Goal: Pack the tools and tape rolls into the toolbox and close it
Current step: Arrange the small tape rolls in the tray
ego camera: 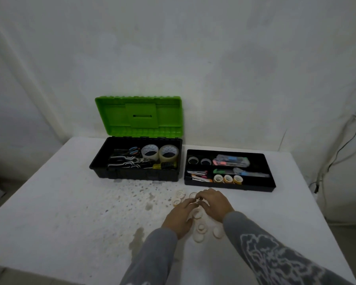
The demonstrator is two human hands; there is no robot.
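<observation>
Left hand, right hand curl over small cream tape rolls, grip unclear; likely gathering for black plastic tray, 1 o'clock

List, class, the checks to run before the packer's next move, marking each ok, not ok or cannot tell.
1. Green plastic toolbox lid open: ok.
2. Black plastic insert tray inside the black toolbox base: not ok; it sits on the white table beside it.
3. Small cream tape rolls all packed: not ok; several lie loose on the table.
4. Free space in the tray's front compartment: ok.
5. Left hand and right hand have a firm grip on a roll: cannot tell; fingers overlap.
</observation>
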